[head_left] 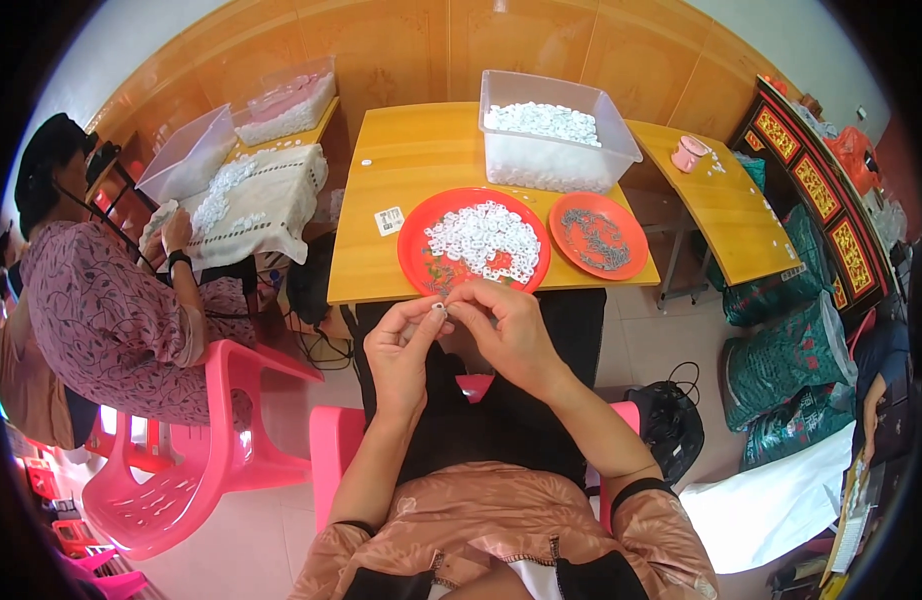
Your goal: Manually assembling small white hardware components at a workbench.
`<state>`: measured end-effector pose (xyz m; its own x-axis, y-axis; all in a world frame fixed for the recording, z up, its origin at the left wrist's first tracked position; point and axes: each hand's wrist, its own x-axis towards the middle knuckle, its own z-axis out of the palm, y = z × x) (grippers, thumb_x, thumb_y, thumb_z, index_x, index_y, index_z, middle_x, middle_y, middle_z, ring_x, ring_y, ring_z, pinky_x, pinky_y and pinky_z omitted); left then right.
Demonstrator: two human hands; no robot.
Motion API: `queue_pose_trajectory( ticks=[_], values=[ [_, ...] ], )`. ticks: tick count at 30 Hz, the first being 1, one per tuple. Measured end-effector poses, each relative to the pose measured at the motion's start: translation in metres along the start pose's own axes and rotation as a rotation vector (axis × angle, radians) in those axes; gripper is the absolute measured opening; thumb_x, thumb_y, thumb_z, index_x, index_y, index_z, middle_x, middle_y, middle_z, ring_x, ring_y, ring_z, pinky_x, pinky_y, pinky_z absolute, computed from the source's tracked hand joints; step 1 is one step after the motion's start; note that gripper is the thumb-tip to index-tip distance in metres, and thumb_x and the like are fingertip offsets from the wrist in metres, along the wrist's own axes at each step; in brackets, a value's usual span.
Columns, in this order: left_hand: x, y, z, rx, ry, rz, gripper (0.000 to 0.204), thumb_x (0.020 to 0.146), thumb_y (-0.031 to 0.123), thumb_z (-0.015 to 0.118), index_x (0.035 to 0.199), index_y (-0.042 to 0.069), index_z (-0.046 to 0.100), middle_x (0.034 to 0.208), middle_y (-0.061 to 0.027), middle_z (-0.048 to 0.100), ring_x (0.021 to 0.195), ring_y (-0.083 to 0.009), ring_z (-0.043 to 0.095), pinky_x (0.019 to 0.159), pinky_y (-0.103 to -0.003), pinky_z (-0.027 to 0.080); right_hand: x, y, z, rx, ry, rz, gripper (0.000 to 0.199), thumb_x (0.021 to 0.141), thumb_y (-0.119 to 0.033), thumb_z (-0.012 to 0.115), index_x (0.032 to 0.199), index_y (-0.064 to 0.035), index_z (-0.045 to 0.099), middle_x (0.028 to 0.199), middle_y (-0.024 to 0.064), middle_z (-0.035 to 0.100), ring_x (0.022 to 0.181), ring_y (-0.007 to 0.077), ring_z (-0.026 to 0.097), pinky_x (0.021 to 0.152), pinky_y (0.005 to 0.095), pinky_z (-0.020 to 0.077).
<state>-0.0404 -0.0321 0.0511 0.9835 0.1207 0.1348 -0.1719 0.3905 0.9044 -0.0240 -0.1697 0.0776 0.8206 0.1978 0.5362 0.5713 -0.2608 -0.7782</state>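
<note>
Just in front of the table's near edge, my two hands meet with their fingertips pinched together. My left hand (pixel 403 340) grips a small white plastic piece (pixel 439 307) between thumb and forefinger. Against that piece press the closed fingertips of my right hand (pixel 503 325); whatever they hold is too small to make out. Beyond my hands, a large red plate (pixel 413 225) carries a heap of small white pieces (pixel 481 235) with some grey metal bits at its near left. A smaller orange-red plate (pixel 631 228) beside it holds a tangle of small grey metal parts (pixel 601 242).
A clear plastic tub (pixel 556 165) of white pieces stands on my yellow table (pixel 421 140). To the left, another person (pixel 121 290) works at a cloth-covered table near a pink chair (pixel 216 450). At right are a side table (pixel 721 215) with a pink cup and green sacks (pixel 781 370).
</note>
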Motion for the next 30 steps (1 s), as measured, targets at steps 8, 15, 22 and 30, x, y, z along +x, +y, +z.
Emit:
queue_pose_trajectory(
  ticks=[8, 15, 22, 30],
  values=[
    [0.001, -0.004, 0.001, -0.004, 0.024, 0.02, 0.016, 0.083, -0.001, 0.059, 0.099, -0.005, 0.061, 0.083, -0.0082, 0.064, 0.072, -0.0112, 0.061, 0.068, -0.021, 0.048, -0.005, -0.001, 0.008, 0.212, -0.018, 0.249, 0.012, 0.087, -0.006, 0.053, 0.086, 0.0028, 0.06, 0.069, 0.0086, 0.061, 0.058, 0.0114, 0.056, 0.054, 0.0239, 0.044],
    [0.009, 0.006, -0.014, -0.088, 0.105, -0.052, 0.018, 0.082, 0.002, 0.062, 0.099, -0.003, 0.061, 0.08, -0.0062, 0.064, 0.069, -0.0106, 0.06, 0.065, -0.02, 0.046, 0.036, 0.09, -0.02, 0.122, 0.007, 0.426, 0.022, 0.089, -0.016, 0.052, 0.094, 0.0018, 0.064, 0.072, 0.0058, 0.062, 0.061, 0.0103, 0.056, 0.057, 0.0237, 0.0448],
    [0.013, 0.01, -0.02, -0.142, 0.123, -0.039, 0.018, 0.083, 0.003, 0.061, 0.1, -0.003, 0.06, 0.081, -0.0061, 0.064, 0.069, -0.0103, 0.06, 0.065, -0.02, 0.046, 0.082, 0.16, -0.034, -0.594, -0.09, 0.144, 0.019, 0.076, -0.014, 0.06, 0.091, -0.0033, 0.066, 0.086, 0.0199, 0.063, 0.082, 0.0344, 0.061, 0.073, 0.0405, 0.0491],
    [0.017, 0.008, -0.024, -0.173, 0.09, -0.062, 0.018, 0.084, 0.004, 0.06, 0.101, -0.001, 0.059, 0.084, -0.0062, 0.064, 0.069, -0.0109, 0.061, 0.065, -0.021, 0.048, 0.091, 0.177, -0.001, -0.743, -0.233, -0.023, 0.013, 0.072, -0.012, 0.06, 0.08, -0.0016, 0.063, 0.082, 0.0212, 0.058, 0.081, 0.0348, 0.058, 0.073, 0.0438, 0.0473]
  ],
)
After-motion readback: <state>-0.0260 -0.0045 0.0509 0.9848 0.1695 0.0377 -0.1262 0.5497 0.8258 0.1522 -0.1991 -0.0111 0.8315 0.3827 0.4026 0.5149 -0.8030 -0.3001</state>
